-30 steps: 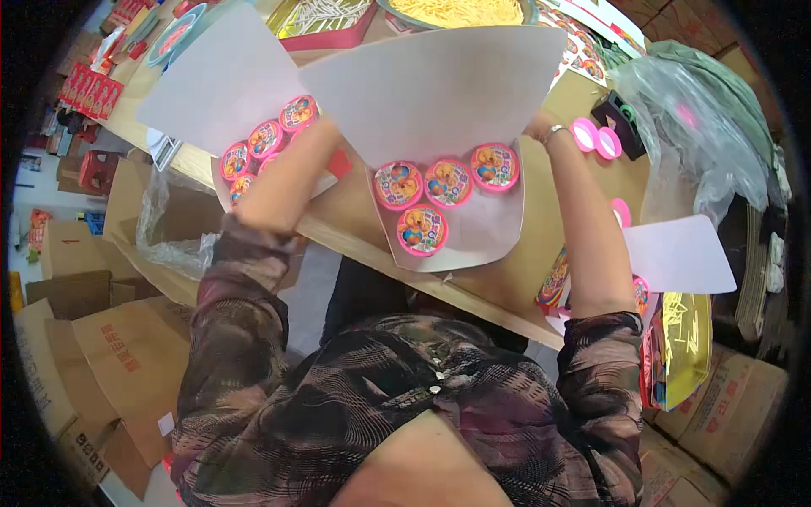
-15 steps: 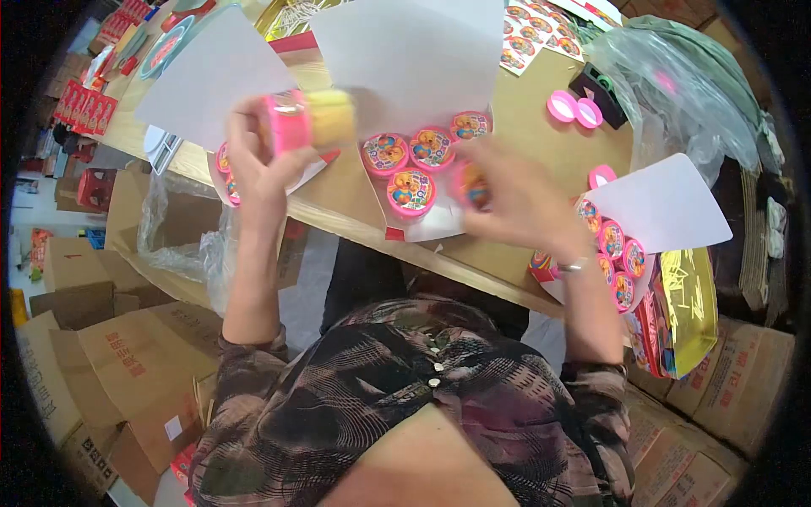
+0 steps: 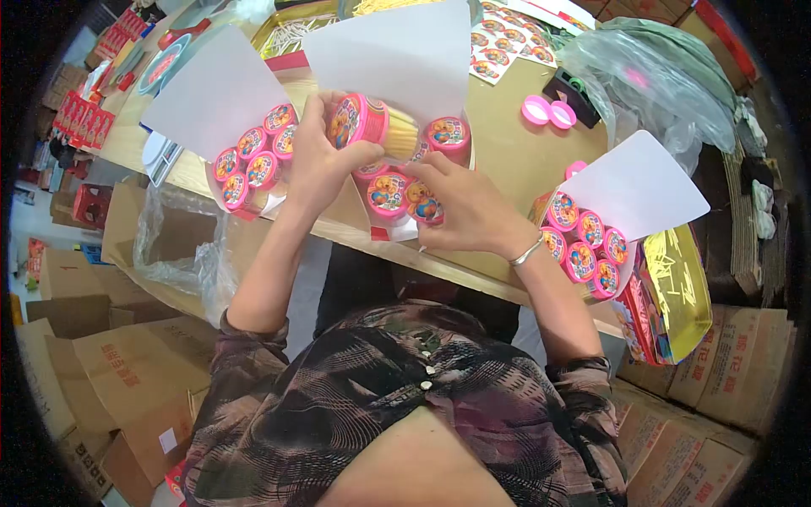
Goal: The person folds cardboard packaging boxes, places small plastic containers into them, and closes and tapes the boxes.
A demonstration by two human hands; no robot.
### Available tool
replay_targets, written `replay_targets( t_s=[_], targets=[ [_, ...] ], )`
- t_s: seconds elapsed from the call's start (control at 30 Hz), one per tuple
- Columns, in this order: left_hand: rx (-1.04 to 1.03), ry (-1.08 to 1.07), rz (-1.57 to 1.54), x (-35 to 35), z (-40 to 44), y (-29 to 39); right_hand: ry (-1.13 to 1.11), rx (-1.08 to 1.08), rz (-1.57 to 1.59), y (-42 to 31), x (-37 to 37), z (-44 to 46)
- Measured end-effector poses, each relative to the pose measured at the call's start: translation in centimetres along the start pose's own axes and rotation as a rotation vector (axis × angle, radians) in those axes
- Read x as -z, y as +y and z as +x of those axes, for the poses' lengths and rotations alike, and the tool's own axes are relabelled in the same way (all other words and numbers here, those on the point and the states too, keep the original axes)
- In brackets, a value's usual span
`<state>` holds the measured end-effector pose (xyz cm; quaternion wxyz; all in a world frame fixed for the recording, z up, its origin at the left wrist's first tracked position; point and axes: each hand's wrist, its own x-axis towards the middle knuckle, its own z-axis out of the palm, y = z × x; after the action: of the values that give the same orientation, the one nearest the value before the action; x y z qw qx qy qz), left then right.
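My left hand is closed around a pink-lidded jar of pale yellow sticks. It holds the jar tilted over the open middle box, with the picture lid facing left. My right hand grips another pink-lidded jar at the front right of that box; most of its body is hidden by my fingers. Inside the box stand several similar jars, among them one at the front and one at the back right. My left hand and its jar partly cover the others.
Left stands an open box of jars, right another. Two loose pink lids lie near a black tape dispenser. Sticker sheets and a plastic bag sit behind. A yellow tray of sticks is far right; cartons flank me.
My left hand has moved right, bringing its jar over the middle box. My right hand has brought its jar left, into the box's front right. The view has shifted slightly.
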<state>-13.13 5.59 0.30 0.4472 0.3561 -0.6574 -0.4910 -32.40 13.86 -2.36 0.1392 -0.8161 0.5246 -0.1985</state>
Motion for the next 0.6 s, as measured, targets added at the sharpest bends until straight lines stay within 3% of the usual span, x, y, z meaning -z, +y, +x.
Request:
replay_targets(
  t_s=[0.13, 0.27, 0.3, 0.43, 0.47, 0.6],
  targets=[
    [0.083, -0.003, -0.064, -0.5, -0.2, -1.5, -0.078, -0.146, -0.053, 1.2, -1.7, -0.3],
    [0.054, -0.064, 0.073, -1.1, 0.0, -2.4, 0.297, 0.12, 0.008, 2.3, -3.4, -1.1],
    [0.055, -0.059, 0.073, -1.4, 0.0, -2.3, 0.294, 0.124, 0.009, 2.7, -3.3, -1.2],
    [0.035, -0.163, 0.375, -4.2, 0.1, -1.2, 0.393, -0.34, -0.086, 4.6, -2.1, -2.6],
    [0.016, -0.164, 0.444, -5.3, 0.1, -1.2, 0.399, -0.341, -0.09, 4.7, -2.0, -2.6],
    [-0.084, -0.185, 0.628, -9.5, 0.4, -3.2, 0.355, -0.645, 0.35, 5.0, -2.5, -3.9]
  ],
)
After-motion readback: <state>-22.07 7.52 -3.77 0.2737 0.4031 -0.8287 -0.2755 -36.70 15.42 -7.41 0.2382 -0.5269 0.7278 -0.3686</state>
